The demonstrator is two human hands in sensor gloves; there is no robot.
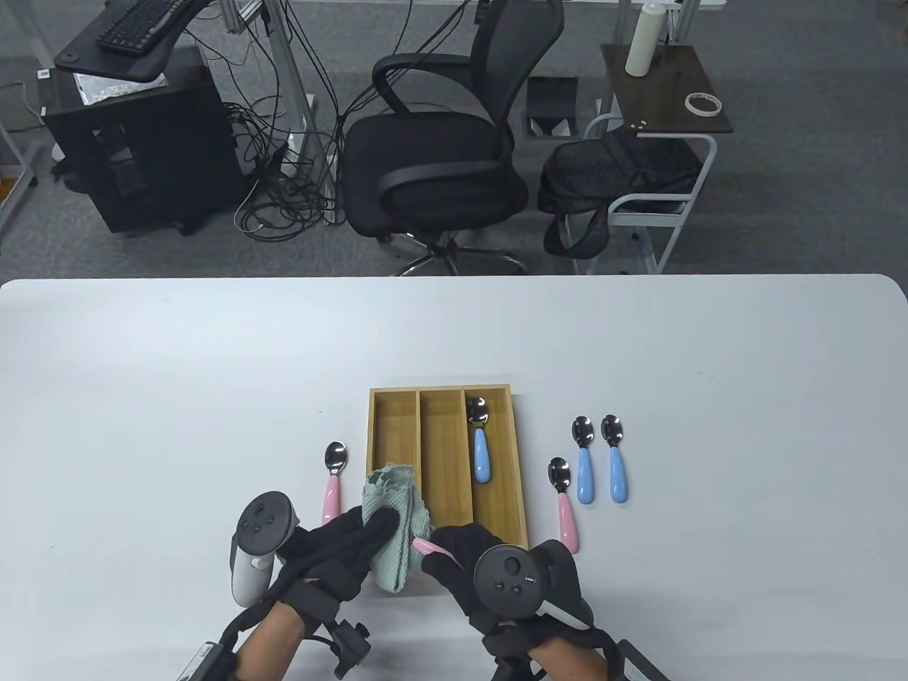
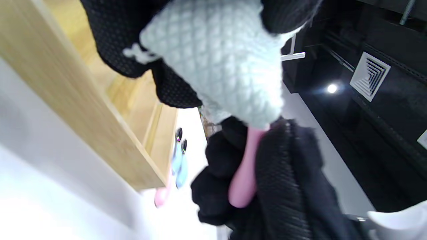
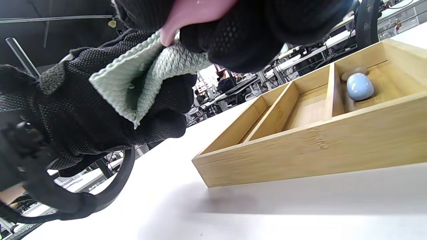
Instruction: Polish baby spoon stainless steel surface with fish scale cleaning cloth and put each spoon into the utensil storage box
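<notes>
- The left hand (image 1: 333,550) comes in from the near edge of the desk (image 1: 142,397), fingers pointing right and curled round the pale green fish scale cloth (image 1: 394,525); its grip is pressed onto the bunched cloth.
- The right hand (image 1: 475,567) sits just beside it, in front of the near wall of the wooden storage box (image 1: 496,528). Its grip pinches the pink handle of a baby spoon (image 1: 428,546), fingers curled round it.
- In the left wrist view the pink handle (image 2: 245,173) sticks out of the cloth (image 2: 220,63) between the black gloves; the spoon's bowl is wrapped inside the cloth and hidden.
- In the right wrist view the cloth (image 3: 140,76) is folded over the spoon's end, held up off the desk and left of the box (image 3: 300,146).
- The box has three long compartments. The right one holds a blue-handled spoon (image 1: 480,443), bowl toward the far end. The left and middle ones show bare wood, though the cloth covers part of the left one's near end.
- On the desk left of the box lies a pink-handled spoon (image 1: 333,482).
- Right of the box lie another pink spoon (image 1: 564,505) and, a little farther right, two blue spoons (image 1: 599,461) side by side, bowls pointing away.
</notes>
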